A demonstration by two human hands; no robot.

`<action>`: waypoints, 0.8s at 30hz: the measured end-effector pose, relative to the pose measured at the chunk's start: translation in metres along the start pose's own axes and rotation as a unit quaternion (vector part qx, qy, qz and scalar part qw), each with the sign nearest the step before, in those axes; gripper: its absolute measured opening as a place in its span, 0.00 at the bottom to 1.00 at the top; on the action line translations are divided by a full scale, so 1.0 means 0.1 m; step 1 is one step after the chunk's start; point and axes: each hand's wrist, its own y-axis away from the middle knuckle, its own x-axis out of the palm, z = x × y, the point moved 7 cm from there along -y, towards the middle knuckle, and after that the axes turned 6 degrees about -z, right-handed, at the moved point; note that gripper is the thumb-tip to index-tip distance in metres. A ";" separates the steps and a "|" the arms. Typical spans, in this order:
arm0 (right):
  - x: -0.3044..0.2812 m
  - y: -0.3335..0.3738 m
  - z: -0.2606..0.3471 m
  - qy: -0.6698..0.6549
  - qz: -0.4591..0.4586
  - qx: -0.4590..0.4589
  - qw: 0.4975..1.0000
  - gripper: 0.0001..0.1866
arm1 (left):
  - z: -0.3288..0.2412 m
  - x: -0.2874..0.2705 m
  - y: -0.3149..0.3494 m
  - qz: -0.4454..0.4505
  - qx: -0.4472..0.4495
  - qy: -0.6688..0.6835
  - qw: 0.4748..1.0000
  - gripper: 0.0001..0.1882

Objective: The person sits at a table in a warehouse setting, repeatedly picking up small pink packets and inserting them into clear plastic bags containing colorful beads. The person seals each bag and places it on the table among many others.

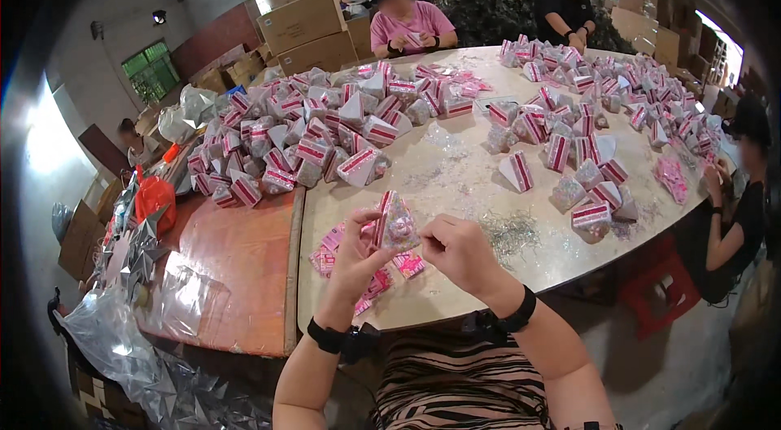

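Observation:
My left hand [351, 263] grips a wedge-shaped, cake-slice-like package [399, 228] with a pink-striped side and glittery, speckled filling. Its thumb lies along the lower edge and its fingers along the left side. Just right of the package, my right hand [465, 255] is closed with its fingers curled in a pinch. Whatever may be between those fingertips is hidden. On the table beneath my hands lie several flat pink printed packets [409, 265], partly covered by my left hand and wrist.
A large heap of similar wedge packages [313, 133] fills the left back of the pale table [423, 300]; more [586, 149] spread to the right. Shiny shreds [511, 235] lie right of my hands. An orange-brown board [232, 267] adjoins at left. Several people sit or stand around.

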 end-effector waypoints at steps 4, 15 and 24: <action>-0.02 -0.01 0.01 0.023 -0.003 -0.015 1.000 0.04 | -0.04 0.04 0.01 0.008 0.008 -0.002 1.000 0.31; 0.04 0.01 0.02 0.024 0.014 -0.022 0.999 0.04 | 0.04 -0.02 0.02 0.020 0.024 -0.052 0.998 0.30; 0.05 0.00 0.04 0.041 0.020 -0.039 0.998 0.05 | -0.01 -0.03 0.03 0.011 0.038 -0.111 0.993 0.29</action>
